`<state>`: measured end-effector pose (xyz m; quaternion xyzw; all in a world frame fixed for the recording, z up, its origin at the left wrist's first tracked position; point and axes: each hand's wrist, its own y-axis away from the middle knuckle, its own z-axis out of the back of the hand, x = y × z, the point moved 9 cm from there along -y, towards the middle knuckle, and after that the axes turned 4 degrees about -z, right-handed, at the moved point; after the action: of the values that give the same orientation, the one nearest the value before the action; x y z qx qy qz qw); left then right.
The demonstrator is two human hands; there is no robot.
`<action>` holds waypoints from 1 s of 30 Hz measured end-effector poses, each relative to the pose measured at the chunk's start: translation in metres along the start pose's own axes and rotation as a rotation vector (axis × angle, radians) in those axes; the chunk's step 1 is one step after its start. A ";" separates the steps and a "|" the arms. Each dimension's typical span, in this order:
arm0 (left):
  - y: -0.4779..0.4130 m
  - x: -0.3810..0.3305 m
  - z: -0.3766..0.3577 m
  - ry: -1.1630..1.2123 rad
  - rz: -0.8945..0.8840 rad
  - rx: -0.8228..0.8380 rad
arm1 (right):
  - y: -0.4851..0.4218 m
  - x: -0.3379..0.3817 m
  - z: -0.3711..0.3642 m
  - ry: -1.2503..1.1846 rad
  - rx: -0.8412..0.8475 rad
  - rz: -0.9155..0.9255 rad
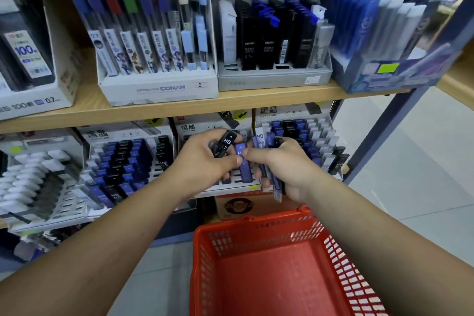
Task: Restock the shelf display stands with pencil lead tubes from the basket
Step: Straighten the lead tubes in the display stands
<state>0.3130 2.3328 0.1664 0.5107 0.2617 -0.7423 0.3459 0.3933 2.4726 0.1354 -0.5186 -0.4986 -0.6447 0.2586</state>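
Observation:
Both hands meet in front of the lower shelf's middle display stand (202, 129). My left hand (205, 161) grips a black pencil lead tube (225, 145) marked HB, and its thumb touches a blue lead tube (242, 164). My right hand (284, 167) holds a bundle of blue, white and black lead tubes (269, 159), and its thumb and forefinger pinch the same blue tube. The red plastic basket (256, 228) stands on the floor below my hands; its visible floor is bare.
Lower shelf stands to the left (123, 161) and right (307, 136) hold rows of blue, black and white tubes. The upper wooden shelf (230, 101) carries the Conan stand (159, 87) and a grey stand (274, 77). A cardboard box (238, 204) sits behind the basket. Tiled floor lies right.

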 end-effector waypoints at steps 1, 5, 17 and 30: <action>-0.004 -0.004 -0.003 -0.024 -0.025 0.028 | -0.002 -0.002 0.005 -0.021 -0.013 -0.014; -0.030 -0.012 -0.002 -0.214 -0.096 0.048 | -0.006 -0.005 0.019 -0.007 -0.060 0.014; -0.075 0.021 0.004 -0.657 -0.119 -0.106 | 0.005 -0.014 0.021 -0.064 0.049 0.007; -0.068 0.011 0.000 -0.578 -0.052 0.016 | 0.009 -0.005 0.025 -0.204 0.058 0.020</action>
<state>0.2570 2.3728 0.1589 0.2738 0.1595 -0.8677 0.3831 0.4125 2.4909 0.1331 -0.5788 -0.5355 -0.5713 0.2278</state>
